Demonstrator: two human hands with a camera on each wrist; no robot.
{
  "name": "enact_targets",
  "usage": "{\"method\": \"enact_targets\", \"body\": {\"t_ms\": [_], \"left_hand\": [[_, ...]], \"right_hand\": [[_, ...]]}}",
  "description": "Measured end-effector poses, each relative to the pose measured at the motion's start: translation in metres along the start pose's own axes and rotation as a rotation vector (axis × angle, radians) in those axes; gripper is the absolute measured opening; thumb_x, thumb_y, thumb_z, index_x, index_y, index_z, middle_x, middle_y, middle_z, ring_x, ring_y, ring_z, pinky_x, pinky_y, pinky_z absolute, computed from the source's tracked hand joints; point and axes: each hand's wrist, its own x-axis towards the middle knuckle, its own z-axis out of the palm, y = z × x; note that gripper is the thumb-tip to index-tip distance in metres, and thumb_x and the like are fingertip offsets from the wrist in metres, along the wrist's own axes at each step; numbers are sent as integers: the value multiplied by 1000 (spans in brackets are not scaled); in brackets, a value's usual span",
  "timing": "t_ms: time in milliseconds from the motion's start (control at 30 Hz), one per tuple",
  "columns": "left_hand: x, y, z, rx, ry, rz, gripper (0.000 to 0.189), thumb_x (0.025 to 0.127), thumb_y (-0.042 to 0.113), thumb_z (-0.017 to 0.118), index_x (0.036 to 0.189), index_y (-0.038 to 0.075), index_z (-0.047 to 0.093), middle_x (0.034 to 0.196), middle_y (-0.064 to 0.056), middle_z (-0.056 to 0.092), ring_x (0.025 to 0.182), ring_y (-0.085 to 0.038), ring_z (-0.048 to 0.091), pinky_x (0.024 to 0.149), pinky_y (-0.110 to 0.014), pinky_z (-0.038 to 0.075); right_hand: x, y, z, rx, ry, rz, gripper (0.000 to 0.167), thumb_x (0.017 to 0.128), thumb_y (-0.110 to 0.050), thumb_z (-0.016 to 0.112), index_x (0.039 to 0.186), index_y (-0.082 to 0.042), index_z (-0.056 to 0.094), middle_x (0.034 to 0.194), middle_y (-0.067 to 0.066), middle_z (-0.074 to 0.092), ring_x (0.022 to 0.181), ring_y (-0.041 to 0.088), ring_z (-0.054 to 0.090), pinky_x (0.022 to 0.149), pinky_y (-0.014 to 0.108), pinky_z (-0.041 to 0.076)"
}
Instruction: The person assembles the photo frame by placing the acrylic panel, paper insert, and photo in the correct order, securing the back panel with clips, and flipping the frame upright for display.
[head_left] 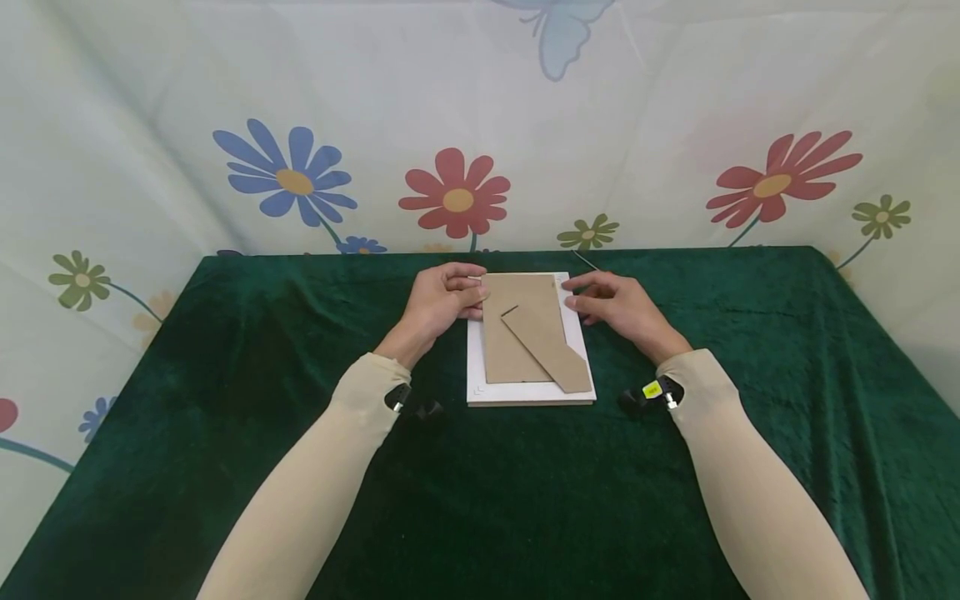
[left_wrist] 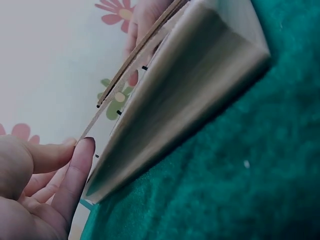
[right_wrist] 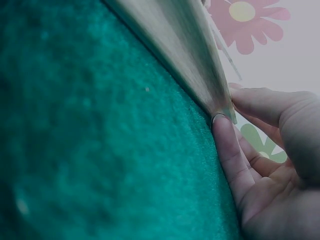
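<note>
A picture frame (head_left: 480,393) with a white border lies back side up on the green cloth. Its brown backing board (head_left: 504,360), with a slanted easel leg (head_left: 551,354), sits askew over it. My left hand (head_left: 442,302) pinches the board's far left edge between thumb and finger. In the left wrist view, the board (left_wrist: 90,125) is tilted up from the frame (left_wrist: 175,100), and small black tabs (left_wrist: 119,113) stick out along the frame's inner edge. At the far right corner, my right hand (head_left: 611,304) grips the frame (right_wrist: 192,60), thumb on top and a finger against its side.
Green velvet cloth (head_left: 480,508) covers the table. Just beyond the frame's far right corner lies a thin rod-like thing (head_left: 586,261), partly hidden. A white curtain (head_left: 375,75) printed with flowers hangs behind the table's far edge.
</note>
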Motion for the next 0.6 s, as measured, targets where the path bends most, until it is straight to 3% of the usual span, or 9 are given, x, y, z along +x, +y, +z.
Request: {"method": "enact_targets", "body": {"t_ms": [367,600], "left_hand": [[-5,2,3,154,16,46,34,101,14,75,134,8,71,115,-6,74,95,-19,77,84,-27,61],[-6,3,6,249,34,82,34,101,18,76,133,9,71,110,-5,73,85,-15,76,84,-29,61]], "right_hand": [[0,-1,0,7,5,2,43,104,-36,72,142,-16,67,127,11,66,105,30,64,93,35,57],[0,0,0,8,5,1,44,104,-36,72,142,-16,67,128,11,66,104,30,64,93,34,57]]}}
